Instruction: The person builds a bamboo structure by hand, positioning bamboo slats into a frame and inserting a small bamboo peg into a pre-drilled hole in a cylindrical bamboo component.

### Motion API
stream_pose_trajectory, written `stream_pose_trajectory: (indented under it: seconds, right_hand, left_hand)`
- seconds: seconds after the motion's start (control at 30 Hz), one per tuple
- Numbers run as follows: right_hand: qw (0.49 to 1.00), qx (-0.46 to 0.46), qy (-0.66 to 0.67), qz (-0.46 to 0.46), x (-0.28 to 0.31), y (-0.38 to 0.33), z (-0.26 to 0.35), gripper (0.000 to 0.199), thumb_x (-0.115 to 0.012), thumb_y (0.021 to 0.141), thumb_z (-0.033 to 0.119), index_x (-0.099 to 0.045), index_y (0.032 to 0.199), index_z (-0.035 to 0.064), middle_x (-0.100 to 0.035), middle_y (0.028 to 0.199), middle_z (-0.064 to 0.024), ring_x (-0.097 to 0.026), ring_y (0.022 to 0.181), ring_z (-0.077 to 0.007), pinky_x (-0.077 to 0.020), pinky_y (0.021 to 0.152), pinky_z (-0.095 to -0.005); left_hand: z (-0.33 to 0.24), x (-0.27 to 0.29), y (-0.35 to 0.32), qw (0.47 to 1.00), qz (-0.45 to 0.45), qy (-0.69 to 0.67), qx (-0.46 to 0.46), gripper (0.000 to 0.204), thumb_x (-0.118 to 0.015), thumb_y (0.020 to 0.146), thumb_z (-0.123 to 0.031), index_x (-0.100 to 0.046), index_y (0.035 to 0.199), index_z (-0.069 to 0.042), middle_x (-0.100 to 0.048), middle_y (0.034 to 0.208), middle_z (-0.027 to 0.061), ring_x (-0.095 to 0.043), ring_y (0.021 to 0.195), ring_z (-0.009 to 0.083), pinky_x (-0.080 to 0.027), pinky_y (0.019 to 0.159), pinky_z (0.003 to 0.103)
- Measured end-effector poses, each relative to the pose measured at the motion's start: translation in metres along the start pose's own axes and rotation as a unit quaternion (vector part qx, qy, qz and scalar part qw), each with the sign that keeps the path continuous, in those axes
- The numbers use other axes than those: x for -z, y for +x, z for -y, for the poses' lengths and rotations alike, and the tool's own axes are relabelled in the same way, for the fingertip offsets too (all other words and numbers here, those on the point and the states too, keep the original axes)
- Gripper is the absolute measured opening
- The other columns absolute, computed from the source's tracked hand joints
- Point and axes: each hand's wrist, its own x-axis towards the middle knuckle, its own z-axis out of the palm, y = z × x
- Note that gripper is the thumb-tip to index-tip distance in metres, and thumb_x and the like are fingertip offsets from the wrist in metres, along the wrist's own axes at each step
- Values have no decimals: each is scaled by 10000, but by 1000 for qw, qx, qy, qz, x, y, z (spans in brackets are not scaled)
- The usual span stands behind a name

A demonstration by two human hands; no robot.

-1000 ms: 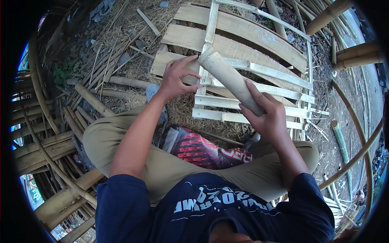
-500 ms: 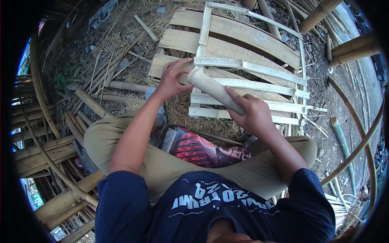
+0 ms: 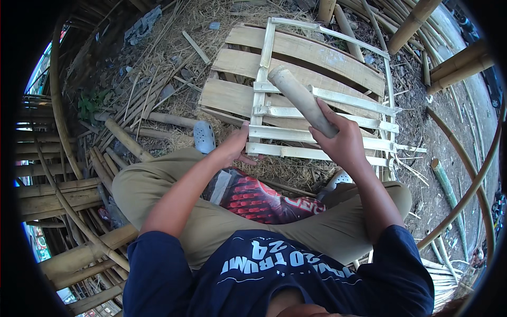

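My right hand (image 3: 340,134) is closed round the lower end of a short, thick bamboo stick (image 3: 298,95), which points up and to the left over a frame of pale split-bamboo slats (image 3: 322,137). Several slats cross between two side strips. At the frame's near left corner, my left hand (image 3: 236,145) grips the ends of the slats, with the thumb on top and some fingers below. Part of that grip is hidden. Under the frame lies a low platform of wooden planks (image 3: 317,53).
A red and black printed sack (image 3: 259,198) lies between my bent legs. Grey clogs (image 3: 204,136) are on my feet. Bamboo poles (image 3: 124,138) and a bamboo structure (image 3: 63,198) stand to the left. Crossed bamboo poles (image 3: 465,195) rise at the right, beside a green bamboo piece (image 3: 446,185).
My left hand has left the stick's far end and come down to the frame's near left corner. The stick, still in my right hand, now points further away from me.
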Motion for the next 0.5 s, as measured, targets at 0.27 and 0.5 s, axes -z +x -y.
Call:
stream_pose_trajectory:
  seconds: [0.27,0.5]
  right_hand:
    - [999,35,-32,-18,-5,4,-4,696,-837,855,232,-615,1509,151,-785,1021,-237,-788,937,-351,-596,861,-398]
    - [998,36,-47,0,-7,12,-7,697,-838,856,246,-614,1508,144,-777,1000,-239,-776,910,-378,-591,854,-418]
  left_hand:
    - [-28,14,0,993,-9,73,-93,611,-452,1112,-582,-585,1344,-33,-743,1005,56,-711,747,122,-521,546,286]
    - [-51,3,-32,780,-317,502,-199,493,-837,889,-347,-692,1222,-14,-684,1211,150,-715,978,326,-589,845,438]
